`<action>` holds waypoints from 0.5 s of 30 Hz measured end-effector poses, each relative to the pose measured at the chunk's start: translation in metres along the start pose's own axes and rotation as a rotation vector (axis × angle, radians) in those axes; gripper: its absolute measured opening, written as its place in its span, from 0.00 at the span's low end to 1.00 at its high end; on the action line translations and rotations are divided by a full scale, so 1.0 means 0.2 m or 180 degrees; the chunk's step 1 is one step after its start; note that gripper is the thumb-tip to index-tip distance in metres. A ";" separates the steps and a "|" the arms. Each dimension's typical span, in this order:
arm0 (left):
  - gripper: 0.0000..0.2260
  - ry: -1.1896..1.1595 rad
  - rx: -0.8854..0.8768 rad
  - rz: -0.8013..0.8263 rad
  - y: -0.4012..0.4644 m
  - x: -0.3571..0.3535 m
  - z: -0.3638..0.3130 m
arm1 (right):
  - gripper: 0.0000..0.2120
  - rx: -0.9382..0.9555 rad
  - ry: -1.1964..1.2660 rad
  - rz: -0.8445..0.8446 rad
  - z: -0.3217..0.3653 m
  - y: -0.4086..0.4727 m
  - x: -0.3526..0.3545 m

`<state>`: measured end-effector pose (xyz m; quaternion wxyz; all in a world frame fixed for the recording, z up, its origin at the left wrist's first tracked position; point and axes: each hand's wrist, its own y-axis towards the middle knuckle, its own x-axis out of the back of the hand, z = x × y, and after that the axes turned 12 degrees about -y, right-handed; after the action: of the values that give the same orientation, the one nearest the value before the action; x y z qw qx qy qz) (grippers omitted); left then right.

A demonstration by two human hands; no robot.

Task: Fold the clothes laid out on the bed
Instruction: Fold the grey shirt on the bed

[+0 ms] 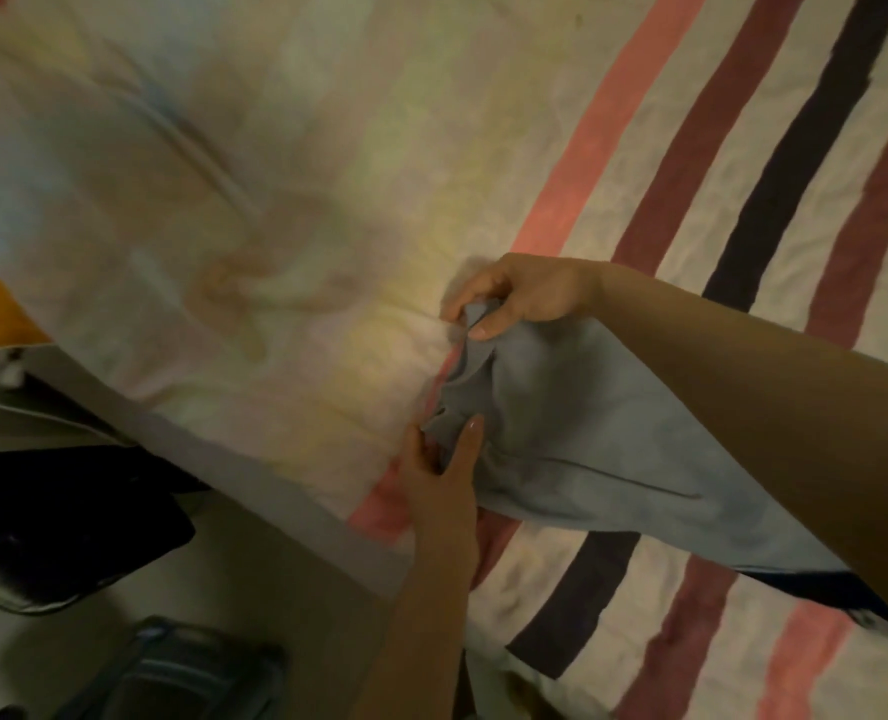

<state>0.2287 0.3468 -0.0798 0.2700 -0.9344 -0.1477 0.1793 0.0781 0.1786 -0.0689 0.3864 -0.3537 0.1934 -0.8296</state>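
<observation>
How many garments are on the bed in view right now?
1: a grey garment lies on the striped bedspread, gripped by the left hand and right hand. Others may lie out of frame.

bed (743, 163): striped cover | on it: pale tie-dye cloth (198, 200), grey-blue garment (587, 449), possibly trousers

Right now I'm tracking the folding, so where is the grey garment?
In the head view, lower right, the grey garment lies on the striped bedsheet, its left end held by the right hand above and left hand below.
</observation>
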 end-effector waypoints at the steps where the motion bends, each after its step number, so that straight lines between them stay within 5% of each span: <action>1: 0.11 -0.0150 -0.0022 -0.0033 -0.01 -0.03 0.00 | 0.16 0.0017 0.0114 -0.0083 0.00 -0.04 0.02; 4: 0.14 -0.0336 -0.0169 0.0087 -0.08 -0.14 0.00 | 0.12 0.0088 0.0453 -0.0350 -0.03 -0.24 0.12; 8: 0.05 -0.0105 -0.0471 0.0348 -0.22 -0.35 0.06 | 0.12 0.0064 0.0575 -0.0593 -0.16 -0.57 0.25; 15: 0.11 -0.0145 0.0151 0.0775 -0.45 -0.73 0.31 | 0.14 -0.0393 0.1098 -0.1277 -0.57 -1.04 0.21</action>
<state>0.0566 0.3941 -0.0414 0.2648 -0.9345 -0.0351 0.2354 -0.1295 0.2807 -0.0034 0.1534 -0.2614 0.2326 -0.9242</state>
